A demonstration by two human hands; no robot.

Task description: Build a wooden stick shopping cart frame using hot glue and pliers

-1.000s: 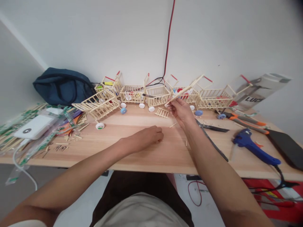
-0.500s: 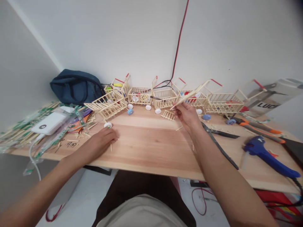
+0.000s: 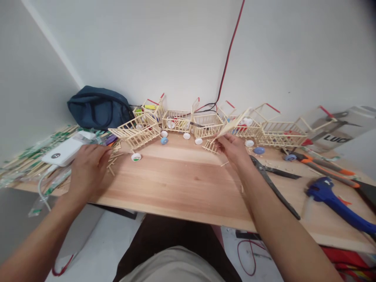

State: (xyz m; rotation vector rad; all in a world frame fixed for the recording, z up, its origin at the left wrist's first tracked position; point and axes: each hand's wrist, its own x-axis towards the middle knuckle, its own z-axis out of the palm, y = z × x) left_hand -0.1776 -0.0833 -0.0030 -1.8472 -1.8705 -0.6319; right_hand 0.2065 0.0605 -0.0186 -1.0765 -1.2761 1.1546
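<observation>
My right hand (image 3: 230, 148) pinches a flat bunch of thin wooden sticks (image 3: 232, 126), tilted up and to the right. Just beside its fingers lies a small ladder-like stick panel (image 3: 210, 146). On the left, my left hand (image 3: 89, 166) is low over the table with its fingers apart, next to a heap of short cut stick pieces (image 3: 113, 158). It partly covers the heap, and I see nothing held in it. A miniature stick-built shopping cart (image 3: 138, 131) on bottle-cap wheels stands tilted beyond the heap.
Several more small carts (image 3: 207, 123) line the wall. A white power bank (image 3: 63, 150) rests on packaged sticks at the left, before a blue bag (image 3: 100, 106). Cutting pliers (image 3: 273, 184), orange-handled pliers (image 3: 326, 168) and a blue glue gun (image 3: 337, 203) lie at the right.
My left hand has moved left from the table's middle to the stick heap, and the short stick by it is gone from its spot. My right hand still holds the bunch.
</observation>
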